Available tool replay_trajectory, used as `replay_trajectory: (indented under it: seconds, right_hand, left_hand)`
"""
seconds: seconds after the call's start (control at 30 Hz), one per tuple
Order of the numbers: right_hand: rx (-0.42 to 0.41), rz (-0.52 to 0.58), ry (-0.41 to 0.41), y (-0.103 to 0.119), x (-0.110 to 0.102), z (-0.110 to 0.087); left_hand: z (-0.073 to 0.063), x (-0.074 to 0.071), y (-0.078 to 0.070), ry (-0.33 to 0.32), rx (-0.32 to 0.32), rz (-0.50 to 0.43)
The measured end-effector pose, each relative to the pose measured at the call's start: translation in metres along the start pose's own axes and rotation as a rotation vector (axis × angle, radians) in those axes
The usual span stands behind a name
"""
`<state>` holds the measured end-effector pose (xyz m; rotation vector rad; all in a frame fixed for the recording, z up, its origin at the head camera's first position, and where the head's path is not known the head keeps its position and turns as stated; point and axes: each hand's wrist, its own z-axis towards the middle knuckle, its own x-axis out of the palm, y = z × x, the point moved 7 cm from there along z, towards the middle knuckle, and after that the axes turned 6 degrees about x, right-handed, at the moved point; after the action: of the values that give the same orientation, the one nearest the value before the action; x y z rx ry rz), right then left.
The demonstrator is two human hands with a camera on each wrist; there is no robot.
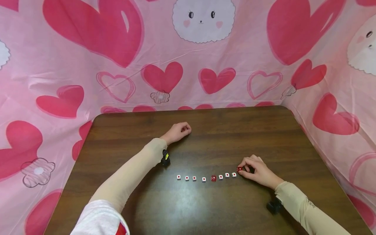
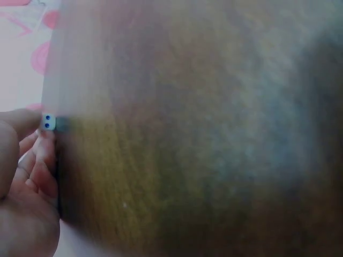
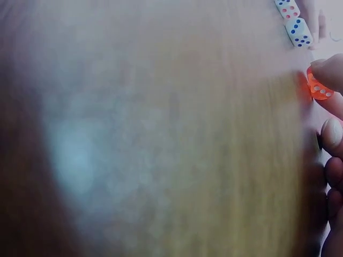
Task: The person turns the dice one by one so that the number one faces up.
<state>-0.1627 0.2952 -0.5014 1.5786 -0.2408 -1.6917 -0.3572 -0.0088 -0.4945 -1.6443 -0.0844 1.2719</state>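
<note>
On the wooden table [image 1: 188,202] runs a row of small dice, mostly white ones with a red dot on top, such as the leftmost white die [image 1: 178,177]. A translucent red die [image 1: 213,178] stands among them. At the row's right end, my right hand [image 1: 258,170] pinches another red die [image 3: 320,88] between thumb and finger, close beside the last white die [image 1: 234,175]. Farther back, left of the middle, my left hand [image 1: 178,131] is low over the table. Its fingertips pinch a white die [image 2: 49,122] showing two blue dots; the head view hides that die.
Pink cloth [image 1: 205,52] printed with hearts hangs behind the table and along both sides. A black camera [image 1: 165,159] is strapped to the left wrist, another dark camera [image 1: 274,206] to the right one. Light glares on the table in front of the row.
</note>
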Motion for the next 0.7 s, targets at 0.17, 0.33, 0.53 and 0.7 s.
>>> replay_trajectory:
  seconds: [0.17,0.33,0.53,0.7]
  right_hand:
    - [0.003,-0.012,0.006,0.0005,0.0001,0.0007]
    - [0.001,-0.031,0.03,0.0037,-0.0019,0.0034]
    - [-0.009,-0.069,0.073,0.0074,-0.004,0.0071]
    - [0.008,-0.055,0.089,0.0057,-0.0017,0.0045]
  left_hand:
    - [0.0002,0.0006,0.0003,0.011,-0.002,-0.001]
    - [0.0027,-0.0007,0.0033,0.008,-0.007,0.0]
    - [0.0025,-0.0018,0.0036,0.012,-0.003,0.0]
    - [-0.0008,0.0004,0.0025,0.023,0.003,-0.017]
